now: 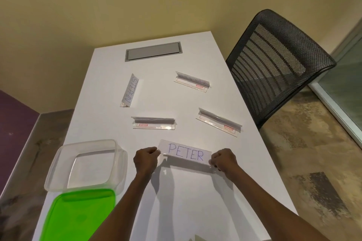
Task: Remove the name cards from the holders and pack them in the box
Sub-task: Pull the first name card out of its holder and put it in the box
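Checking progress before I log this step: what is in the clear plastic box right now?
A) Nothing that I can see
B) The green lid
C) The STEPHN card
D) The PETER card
A: the clear plastic box shows only its bare bottom; the PETER card is in its holder, held between the left hand and right hand, and the green lid lies beside the box.

We see a smooth, matt white table (176, 191). On it sit glossy clear plastic holders (153, 123), a matt paper card (185, 152), a translucent plastic box (86, 164) and its shiny green plastic lid (78, 217). Beside the table, a chair (274, 60) has black woven mesh.
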`<state>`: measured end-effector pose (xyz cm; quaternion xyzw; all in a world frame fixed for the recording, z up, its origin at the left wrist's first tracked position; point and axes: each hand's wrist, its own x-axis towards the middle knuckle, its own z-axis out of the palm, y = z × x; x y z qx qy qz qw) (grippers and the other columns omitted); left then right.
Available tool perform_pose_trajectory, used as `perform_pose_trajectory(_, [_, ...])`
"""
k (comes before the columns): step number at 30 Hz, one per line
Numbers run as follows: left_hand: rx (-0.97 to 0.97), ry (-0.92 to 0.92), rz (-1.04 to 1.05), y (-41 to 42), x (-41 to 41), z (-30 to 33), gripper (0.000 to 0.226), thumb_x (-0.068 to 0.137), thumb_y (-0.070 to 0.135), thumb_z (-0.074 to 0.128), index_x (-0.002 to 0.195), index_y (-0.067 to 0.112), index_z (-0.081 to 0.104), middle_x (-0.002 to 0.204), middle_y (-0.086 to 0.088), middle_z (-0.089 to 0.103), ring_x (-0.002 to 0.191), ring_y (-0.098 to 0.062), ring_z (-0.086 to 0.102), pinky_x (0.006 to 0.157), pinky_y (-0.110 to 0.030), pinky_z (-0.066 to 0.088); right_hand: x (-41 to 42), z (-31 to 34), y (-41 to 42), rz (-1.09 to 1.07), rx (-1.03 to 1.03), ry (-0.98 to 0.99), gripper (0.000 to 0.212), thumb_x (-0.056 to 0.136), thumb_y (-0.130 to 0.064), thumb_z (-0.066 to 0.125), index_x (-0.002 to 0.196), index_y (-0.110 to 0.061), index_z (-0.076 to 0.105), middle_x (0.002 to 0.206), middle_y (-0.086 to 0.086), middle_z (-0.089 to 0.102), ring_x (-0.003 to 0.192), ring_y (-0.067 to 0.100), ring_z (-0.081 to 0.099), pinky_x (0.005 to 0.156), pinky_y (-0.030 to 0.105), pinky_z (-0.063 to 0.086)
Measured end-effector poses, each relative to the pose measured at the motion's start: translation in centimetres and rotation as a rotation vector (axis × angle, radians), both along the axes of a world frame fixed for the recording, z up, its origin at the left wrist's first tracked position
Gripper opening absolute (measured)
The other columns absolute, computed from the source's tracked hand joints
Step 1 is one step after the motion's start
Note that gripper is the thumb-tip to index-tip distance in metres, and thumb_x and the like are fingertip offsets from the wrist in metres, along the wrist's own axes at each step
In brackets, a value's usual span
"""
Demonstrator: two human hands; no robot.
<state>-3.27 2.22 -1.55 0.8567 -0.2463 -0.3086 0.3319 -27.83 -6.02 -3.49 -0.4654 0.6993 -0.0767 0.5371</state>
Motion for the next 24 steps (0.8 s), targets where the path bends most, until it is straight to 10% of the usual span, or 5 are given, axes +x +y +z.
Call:
perform_pose_trajectory(8, [-0.03,-0.084,-0.02,1.8,-0.8,-0.7,0.023,0.085,0.016,0.07,0.107,0.009,0.074,0.11,-0.008,0.073,0.107,-0.023,0.067,0.09,-0.025,0.046,0.2,-0.2,-1.0,0.027,-0.275,-0.002,0.016,0.069,-0.002,0.075,0.084,-0.009,0.075,0.087,0.005,0.072,0.083,0.021,0.065,0.075,0.028,0.051])
perform_pose_trajectory(16, [0.03,-0.207,-0.07,2.1,-2.2,-2.2,0.019,0.088,0.012,0.058,0.074,0.007,0.071,0.065,-0.002,0.07,0.064,-0.03,0.055,0.053,-0.025,0.037,0.0,-1.0,-1.5,0.056,-0.406,0.01,0.013,0.071,-0.008,0.07,0.08,-0.017,0.074,0.077,-0.002,0.072,0.075,0.016,0.066,0.065,0.025,0.05])
perform_pose_trajectory(24, [0.101,-0.128,-0.073,2.3,-2.2,-4.4,0.032,0.087,0.003,0.05,0.105,0.015,0.075,0.108,-0.006,0.074,0.098,-0.027,0.064,0.077,-0.021,0.038,0.4,-2.7,-2.0,0.078,-0.435,0.017,0.011,0.069,-0.011,0.069,0.073,-0.02,0.072,0.071,-0.009,0.07,0.069,0.012,0.063,0.056,0.021,0.043])
